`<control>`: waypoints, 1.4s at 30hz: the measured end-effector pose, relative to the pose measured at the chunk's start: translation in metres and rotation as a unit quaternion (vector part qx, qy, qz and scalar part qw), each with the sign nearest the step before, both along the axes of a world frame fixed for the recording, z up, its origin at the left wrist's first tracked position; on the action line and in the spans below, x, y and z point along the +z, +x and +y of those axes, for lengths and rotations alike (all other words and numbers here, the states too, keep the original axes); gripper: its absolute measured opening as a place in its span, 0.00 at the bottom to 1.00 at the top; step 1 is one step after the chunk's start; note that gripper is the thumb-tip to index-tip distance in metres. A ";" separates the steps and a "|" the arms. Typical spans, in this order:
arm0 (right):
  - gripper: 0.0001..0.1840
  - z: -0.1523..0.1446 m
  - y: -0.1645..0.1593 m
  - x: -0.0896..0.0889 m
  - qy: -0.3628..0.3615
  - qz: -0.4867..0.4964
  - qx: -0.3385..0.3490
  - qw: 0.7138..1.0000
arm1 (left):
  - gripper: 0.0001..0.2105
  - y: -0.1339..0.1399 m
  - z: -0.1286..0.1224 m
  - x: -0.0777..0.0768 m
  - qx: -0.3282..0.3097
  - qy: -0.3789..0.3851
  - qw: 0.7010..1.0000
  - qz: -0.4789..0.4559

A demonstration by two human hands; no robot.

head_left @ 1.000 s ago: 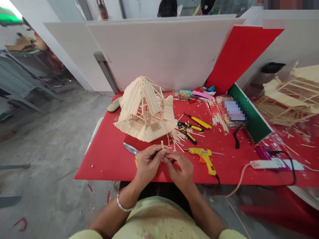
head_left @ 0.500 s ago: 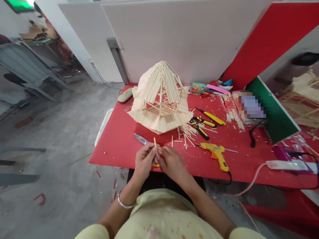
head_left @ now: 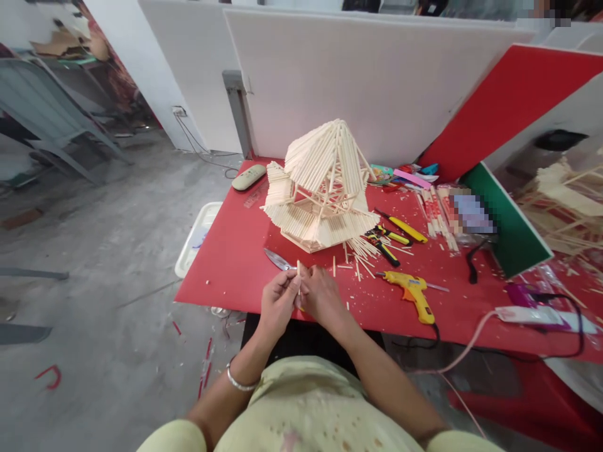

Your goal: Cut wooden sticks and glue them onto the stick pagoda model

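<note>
My left hand (head_left: 279,301) pinches a short wooden stick (head_left: 298,270), upright between thumb and fingers. My right hand (head_left: 323,295) is closed against the stick from the other side, its fingertips partly hidden. Scissors (head_left: 279,260) lie beneath my hands on the red table, blades toward the far left; a bit of yellow handle shows under my fingers. Just beyond stands a pavilion model (head_left: 325,188) made of pale sticks, with a peaked roof and a flared lower skirt; gaps in its roof show the frame inside.
Loose cut sticks (head_left: 362,251), yellow-black pliers (head_left: 389,242) and a yellow cutter knife (head_left: 407,229) lie right of the model. A yellow glue gun (head_left: 411,294) with a cord rests nearer. An oval case (head_left: 249,177) sits at the back left; a green board (head_left: 506,220) stands on the right.
The camera view has shifted, so the table scene sits differently. The model appears turned slightly. My hands stay together at the stick, with my right hand drawn closer over it.
</note>
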State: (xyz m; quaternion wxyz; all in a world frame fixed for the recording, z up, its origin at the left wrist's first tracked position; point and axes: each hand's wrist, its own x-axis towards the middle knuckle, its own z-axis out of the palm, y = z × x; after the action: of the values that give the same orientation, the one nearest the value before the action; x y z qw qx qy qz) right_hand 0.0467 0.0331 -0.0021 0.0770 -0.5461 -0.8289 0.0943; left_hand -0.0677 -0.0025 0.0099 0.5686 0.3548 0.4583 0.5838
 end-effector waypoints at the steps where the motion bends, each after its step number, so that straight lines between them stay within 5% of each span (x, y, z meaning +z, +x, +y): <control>1: 0.28 0.000 0.000 0.001 0.002 -0.001 -0.003 1.000 | 0.14 -0.001 -0.001 -0.001 0.001 0.001 1.000 0.002; 7: 0.19 0.006 0.037 0.008 0.004 0.038 0.016 0.999 | 0.15 -0.001 -0.004 -0.009 -0.009 -0.002 1.000 0.022; 11: 0.20 0.041 0.108 0.018 0.027 0.018 -0.095 0.995 | 0.15 0.013 0.001 -0.014 -0.049 0.002 0.997 0.058; 16: 0.40 0.115 0.186 0.023 -0.026 -0.127 -0.177 0.976 | 0.14 0.041 0.011 -0.013 -0.105 0.009 0.993 0.055; 20: 0.51 0.154 0.206 0.015 -0.088 -0.167 -0.168 0.967 | 0.13 0.055 0.013 -0.007 -0.104 0.019 0.993 0.057; 24: 0.49 0.158 0.203 0.010 -0.065 -0.181 -0.163 0.968 | 0.13 0.059 0.013 -0.003 -0.104 0.018 0.993 0.046; 28: 0.49 0.145 0.212 0.026 -0.002 -0.166 -0.183 0.969 | 0.14 0.066 0.016 -0.002 -0.125 0.011 0.991 0.036; 31: 0.45 0.127 0.230 0.048 0.012 0.003 -0.237 0.972 | 0.14 0.076 0.020 0.000 -0.136 0.019 0.990 0.033; 33: 0.39 0.104 0.240 0.061 -0.043 0.229 -0.252 0.939 | 0.14 0.084 0.022 0.002 -0.140 0.022 0.990 0.027; 34: 0.36 0.090 0.241 0.064 -0.089 0.356 -0.244 0.897 | 0.13 0.088 0.024 0.002 -0.140 0.023 0.990 0.024; 36: 0.34 0.055 0.237 0.064 -0.137 0.451 -0.217 0.855 | 0.13 0.095 0.026 0.003 -0.137 0.025 0.990 0.021; 38: 0.32 0.018 0.224 0.056 -0.271 0.614 -0.142 0.728 | 0.13 0.100 0.028 0.003 -0.132 0.027 0.990 0.033; 40: 0.30 -0.016 0.206 0.043 -0.377 0.653 -0.111 0.647 | 0.13 0.102 0.031 0.004 -0.122 0.035 0.990 0.067; 41: 0.31 -0.031 0.198 0.036 -0.405 0.641 -0.113 0.642 | 0.13 0.103 0.031 0.005 -0.117 0.042 0.988 0.090; 42: 0.31 -0.043 0.191 0.030 -0.394 0.620 -0.129 0.667 | 0.13 0.103 0.032 0.006 -0.112 0.055 0.986 0.114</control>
State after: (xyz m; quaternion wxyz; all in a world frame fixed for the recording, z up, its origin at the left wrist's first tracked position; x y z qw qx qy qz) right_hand 0.2373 -0.0096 0.0282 0.3620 -0.4429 -0.3974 0.7176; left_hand 0.0352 0.0295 0.0159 0.5539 0.4987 0.4450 0.4965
